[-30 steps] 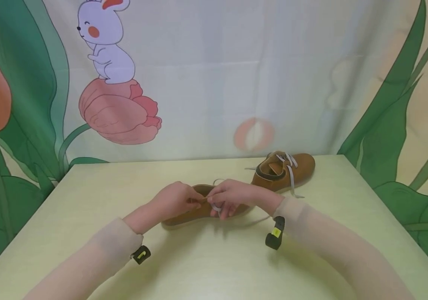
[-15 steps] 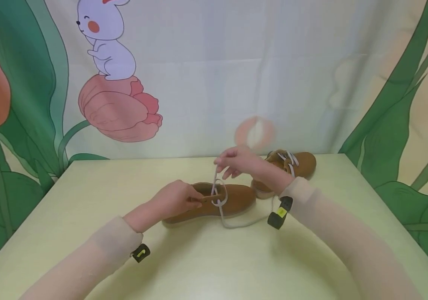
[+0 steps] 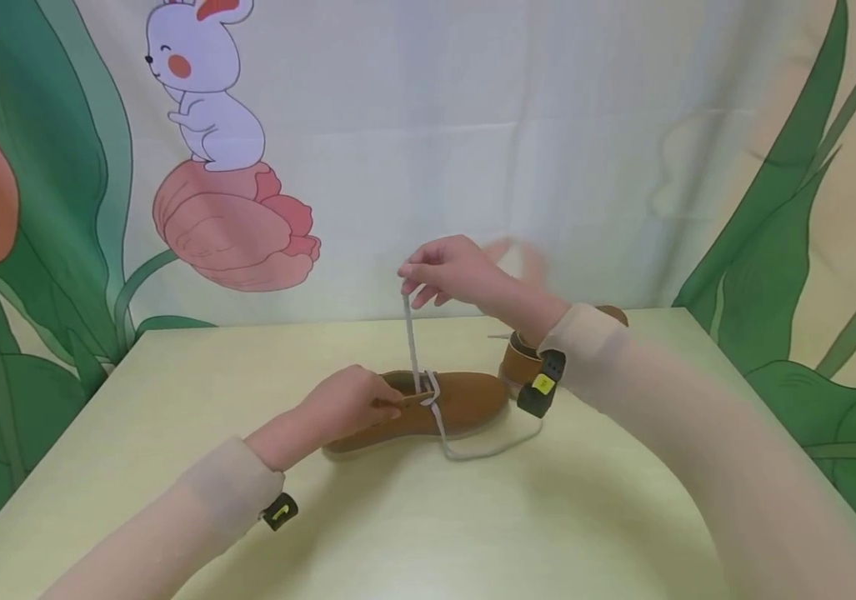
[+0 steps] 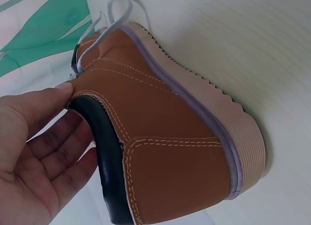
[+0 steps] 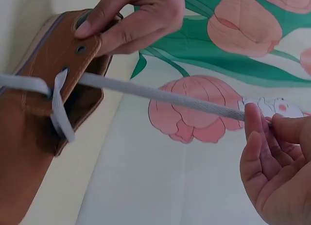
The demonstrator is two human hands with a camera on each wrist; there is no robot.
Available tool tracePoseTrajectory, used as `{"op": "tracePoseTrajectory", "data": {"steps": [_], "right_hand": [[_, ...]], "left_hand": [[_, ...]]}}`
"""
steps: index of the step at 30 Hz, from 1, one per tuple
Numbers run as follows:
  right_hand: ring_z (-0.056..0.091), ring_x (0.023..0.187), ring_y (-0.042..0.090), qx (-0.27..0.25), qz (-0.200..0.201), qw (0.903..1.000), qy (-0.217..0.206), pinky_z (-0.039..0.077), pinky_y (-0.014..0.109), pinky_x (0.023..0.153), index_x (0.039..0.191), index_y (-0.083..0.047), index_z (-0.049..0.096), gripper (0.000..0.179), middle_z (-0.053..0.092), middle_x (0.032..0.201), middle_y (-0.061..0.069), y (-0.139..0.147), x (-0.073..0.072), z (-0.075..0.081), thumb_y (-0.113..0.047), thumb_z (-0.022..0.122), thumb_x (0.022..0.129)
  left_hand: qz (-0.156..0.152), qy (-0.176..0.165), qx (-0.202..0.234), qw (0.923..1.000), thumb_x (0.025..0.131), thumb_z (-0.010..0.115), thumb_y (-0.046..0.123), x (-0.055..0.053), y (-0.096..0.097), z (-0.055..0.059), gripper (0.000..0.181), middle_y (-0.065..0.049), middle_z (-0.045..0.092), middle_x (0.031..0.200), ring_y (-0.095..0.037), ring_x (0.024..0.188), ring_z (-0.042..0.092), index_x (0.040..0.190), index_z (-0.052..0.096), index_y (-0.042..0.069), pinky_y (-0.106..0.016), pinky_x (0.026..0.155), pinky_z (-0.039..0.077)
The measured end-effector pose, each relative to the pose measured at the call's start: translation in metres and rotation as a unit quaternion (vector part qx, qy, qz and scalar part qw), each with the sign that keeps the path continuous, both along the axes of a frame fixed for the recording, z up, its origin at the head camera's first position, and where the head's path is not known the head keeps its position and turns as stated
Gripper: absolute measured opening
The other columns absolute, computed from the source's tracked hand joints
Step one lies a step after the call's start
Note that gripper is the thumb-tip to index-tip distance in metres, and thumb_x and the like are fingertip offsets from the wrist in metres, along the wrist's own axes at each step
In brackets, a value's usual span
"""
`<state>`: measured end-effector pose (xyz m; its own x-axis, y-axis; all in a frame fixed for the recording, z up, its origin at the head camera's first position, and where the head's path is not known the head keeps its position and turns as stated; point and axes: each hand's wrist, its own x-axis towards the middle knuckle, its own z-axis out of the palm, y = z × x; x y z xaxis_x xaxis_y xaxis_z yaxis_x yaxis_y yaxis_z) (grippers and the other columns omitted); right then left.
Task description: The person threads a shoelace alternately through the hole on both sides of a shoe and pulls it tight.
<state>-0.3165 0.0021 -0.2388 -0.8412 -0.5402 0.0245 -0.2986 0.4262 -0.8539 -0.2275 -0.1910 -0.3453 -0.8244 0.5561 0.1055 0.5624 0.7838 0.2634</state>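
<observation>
A brown lace-up shoe (image 3: 473,402) stands on the table, toe pointing right. My left hand (image 3: 356,400) pinches the edge of its near eyelet flap (image 5: 90,45) between thumb and fingers. Above the shoe, my right hand (image 3: 452,268) pinches a grey shoelace (image 3: 411,337). That lace runs straight and stretched from the flap up to the fingertips, as the right wrist view shows. One bare eyelet (image 5: 80,49) sits close to the left thumb. The left wrist view shows the heel (image 4: 180,181) and the dark padded collar (image 4: 104,152).
A second brown shoe (image 3: 521,367) stands behind on the right, mostly covered by my right forearm. The other lace length (image 3: 483,455) curves across the pale table (image 3: 412,533). A printed curtain (image 3: 397,158) hangs along the table's back edge.
My right hand has risen from the shoe, drawing the lace up with it. The lace loop at the flap has become smaller. My left hand has stayed on the flap.
</observation>
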Motion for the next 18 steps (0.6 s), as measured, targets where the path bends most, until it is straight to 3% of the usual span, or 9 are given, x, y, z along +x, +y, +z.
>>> {"op": "tracePoseTrajectory", "data": {"steps": [7, 13, 18], "right_hand": [[0.075, 0.083, 0.015, -0.009, 0.034, 0.9991, 0.025, 0.055, 0.025, 0.071, 0.113, -0.003, 0.072, 0.024, 0.077, 0.097, 0.01, -0.035, 0.003, -0.01, -0.022, 0.061, 0.103], [0.076, 0.091, 0.022, 0.01, 0.035, 0.9991, 0.021, 0.055, 0.025, 0.071, 0.116, -0.003, 0.072, 0.025, 0.077, 0.104, 0.014, -0.06, -0.005, -0.025, -0.021, 0.06, 0.103], [0.077, 0.095, 0.025, 0.077, 0.077, 0.994, 0.004, 0.055, 0.023, 0.07, 0.14, -0.006, 0.06, 0.039, 0.076, 0.116, 0.015, -0.072, -0.011, -0.04, -0.022, 0.057, 0.105]], "left_hand": [[-0.027, 0.048, -0.033, 0.9979, 0.093, 0.074, 0.011, 0.003, -0.001, -0.001, 0.007, -0.001, 0.076, 0.08, -0.006, 0.064, 0.056, 0.095, 0.079, 0.007, -0.022, 0.064, 0.052], [-0.013, 0.074, -0.056, 0.9956, 0.092, 0.074, 0.011, 0.008, 0.001, 0.001, 0.004, 0.001, 0.07, 0.071, -0.008, 0.06, 0.052, 0.089, 0.076, 0.009, -0.025, 0.061, 0.052], [-0.012, 0.079, -0.064, 0.9948, 0.093, 0.073, 0.012, 0.011, 0.002, 0.003, 0.005, 0.0, 0.075, 0.078, -0.013, 0.067, 0.066, 0.093, 0.077, 0.008, -0.03, 0.066, 0.057]]}}
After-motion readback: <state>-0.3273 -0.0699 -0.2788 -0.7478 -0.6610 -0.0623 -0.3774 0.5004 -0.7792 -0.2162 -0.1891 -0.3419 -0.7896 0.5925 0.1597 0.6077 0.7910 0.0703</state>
